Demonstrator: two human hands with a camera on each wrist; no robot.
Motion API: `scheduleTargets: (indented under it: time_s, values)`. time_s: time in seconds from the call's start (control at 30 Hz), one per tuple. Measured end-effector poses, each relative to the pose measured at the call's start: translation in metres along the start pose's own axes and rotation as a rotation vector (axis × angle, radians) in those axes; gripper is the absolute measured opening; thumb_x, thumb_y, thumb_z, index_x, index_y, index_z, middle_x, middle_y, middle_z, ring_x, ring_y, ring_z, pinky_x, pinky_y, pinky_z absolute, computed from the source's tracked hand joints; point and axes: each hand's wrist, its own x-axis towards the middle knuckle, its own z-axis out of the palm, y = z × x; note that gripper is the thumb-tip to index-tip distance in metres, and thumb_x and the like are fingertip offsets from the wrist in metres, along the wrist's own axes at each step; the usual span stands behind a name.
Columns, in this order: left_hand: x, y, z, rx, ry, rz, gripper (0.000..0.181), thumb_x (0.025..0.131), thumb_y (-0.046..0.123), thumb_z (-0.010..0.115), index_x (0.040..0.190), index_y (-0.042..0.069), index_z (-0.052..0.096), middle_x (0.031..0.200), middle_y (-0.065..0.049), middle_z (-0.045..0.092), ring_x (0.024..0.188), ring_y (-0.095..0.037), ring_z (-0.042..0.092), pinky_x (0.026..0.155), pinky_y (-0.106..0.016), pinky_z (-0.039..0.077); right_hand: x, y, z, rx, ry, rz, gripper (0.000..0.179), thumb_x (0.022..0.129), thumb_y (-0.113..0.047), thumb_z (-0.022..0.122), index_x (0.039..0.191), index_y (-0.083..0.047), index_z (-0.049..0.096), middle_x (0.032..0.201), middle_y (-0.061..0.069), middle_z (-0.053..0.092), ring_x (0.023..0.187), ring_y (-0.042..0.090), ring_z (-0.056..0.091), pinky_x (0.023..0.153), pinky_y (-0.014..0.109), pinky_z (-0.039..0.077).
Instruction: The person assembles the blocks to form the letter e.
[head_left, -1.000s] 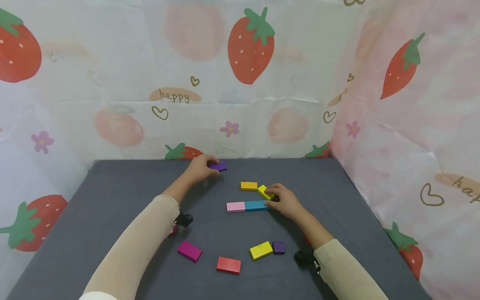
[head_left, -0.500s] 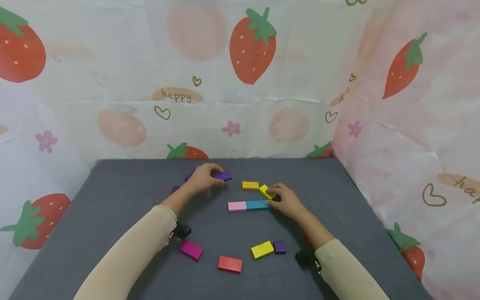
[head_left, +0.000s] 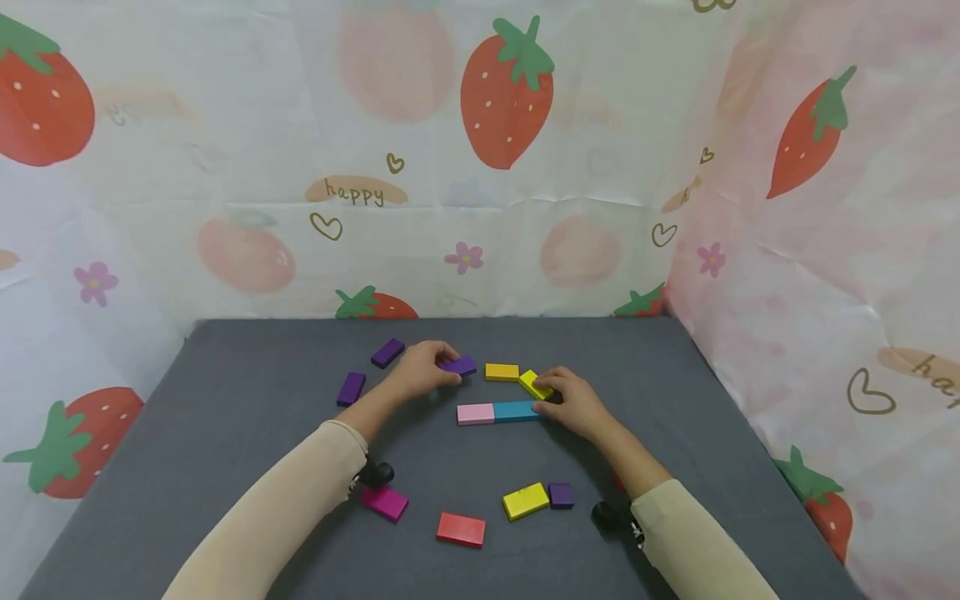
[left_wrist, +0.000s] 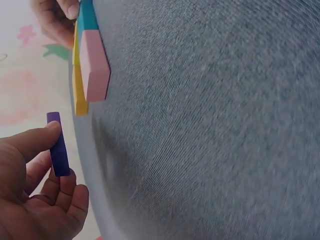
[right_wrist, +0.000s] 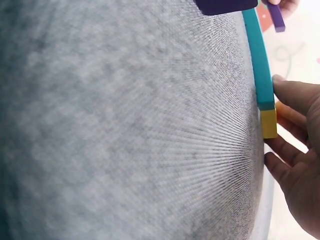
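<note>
My left hand (head_left: 422, 372) pinches a purple block (head_left: 462, 366) between thumb and fingers. In the left wrist view that purple block (left_wrist: 59, 152) is held above the table, thumb on one face. Just to its right lies an orange-yellow block (head_left: 502, 372), whose corner meets a tilted yellow block (head_left: 529, 381). My right hand (head_left: 576, 407) has its fingers around the yellow block, partly hiding it, with the thumb by the end of a blue block (head_left: 515, 411). A pink block (head_left: 476, 414) sits end to end with the blue one, in front of the yellow pair.
Two purple blocks, one upper (head_left: 387, 352) and one lower (head_left: 351, 389), lie left of my left hand. Nearer me are a magenta block (head_left: 386, 504), a red block (head_left: 461, 529), a yellow block (head_left: 526, 502) and a small dark purple block (head_left: 561, 496) on the grey table (head_left: 247, 400).
My left hand has brought the purple block forward from the back edge and to the right, toward the orange-yellow block, uncovering two purple blocks. The right hand has stayed in place.
</note>
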Motion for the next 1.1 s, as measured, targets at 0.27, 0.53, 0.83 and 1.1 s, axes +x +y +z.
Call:
scheduleTargets:
  time_s: [0.27, 0.53, 0.83, 1.1]
  values:
    - [0.005, -0.002, 0.012, 0.003, -0.002, -0.007, 0.034, 0.087, 0.020, 0.082, 0.118, 0.008, 0.072, 0.109, -0.008, 0.069, 0.098, -0.022, 0.061, 0.090, -0.040, 0.051, 0.000, 0.001, 0.000, -0.009, -0.004, 0.017, 0.045, 0.093, -0.022, 0.077, 0.133, -0.004, 0.066, 0.134, 0.014, 0.059, 0.123, 0.035, 0.059, 0.103, 0.052, 0.049]
    - [0.009, -0.005, 0.021, 0.004, -0.004, -0.002, 0.033, 0.087, 0.019, 0.083, 0.115, 0.006, 0.072, 0.106, -0.007, 0.070, 0.096, -0.021, 0.061, 0.089, -0.040, 0.052, 0.001, 0.002, 0.001, -0.004, -0.001, 0.013, 0.044, 0.093, -0.021, 0.077, 0.133, -0.004, 0.067, 0.133, 0.013, 0.060, 0.123, 0.034, 0.059, 0.103, 0.051, 0.049]
    - [0.011, -0.002, 0.026, 0.020, -0.009, -0.019, 0.032, 0.087, 0.020, 0.083, 0.115, 0.007, 0.072, 0.106, -0.007, 0.069, 0.095, -0.021, 0.060, 0.088, -0.040, 0.052, 0.001, 0.004, 0.002, 0.004, -0.003, 0.016, 0.044, 0.094, -0.022, 0.077, 0.133, -0.005, 0.067, 0.133, 0.013, 0.060, 0.123, 0.033, 0.059, 0.104, 0.051, 0.048]
    - [0.012, -0.001, 0.030, 0.020, -0.002, -0.025, 0.033, 0.087, 0.019, 0.083, 0.116, 0.006, 0.072, 0.107, -0.009, 0.069, 0.096, -0.022, 0.060, 0.090, -0.040, 0.052, 0.003, 0.004, 0.002, 0.002, -0.007, 0.028, 0.044, 0.094, -0.023, 0.077, 0.133, -0.005, 0.067, 0.133, 0.013, 0.060, 0.123, 0.033, 0.059, 0.104, 0.051, 0.048]
